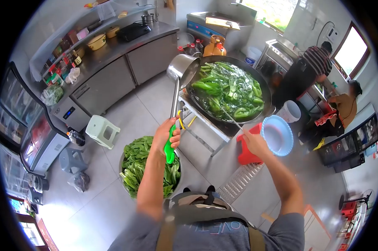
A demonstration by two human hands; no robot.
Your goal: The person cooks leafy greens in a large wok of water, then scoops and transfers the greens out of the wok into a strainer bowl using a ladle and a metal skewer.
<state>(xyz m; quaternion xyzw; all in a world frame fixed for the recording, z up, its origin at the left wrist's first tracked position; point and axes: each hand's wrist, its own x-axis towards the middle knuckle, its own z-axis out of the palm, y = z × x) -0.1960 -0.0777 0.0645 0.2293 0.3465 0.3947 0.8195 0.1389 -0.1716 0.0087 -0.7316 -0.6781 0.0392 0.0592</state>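
My left hand [167,136] is wrapped round the green handle of a large steel ladle [182,69]. The ladle's bowl is raised at the left rim of a big wok [267,94]. Leafy greens [233,85] lie in bubbling water inside the wok. In my right hand [255,142] is a long thin stick-like utensil [230,115], which slants into the greens. Its far end is hidden among the leaves, so its exact kind does not show. More raw greens [139,159] fill a wide metal basin on the floor below my left forearm.
A red stool [247,151] carries a light-blue basin [277,138] beside my right hand. The wok rests on a metal stand [203,144]. An orange gas cylinder [215,46] stands behind it. Two people work at the right. Stools [102,130] stand at left.
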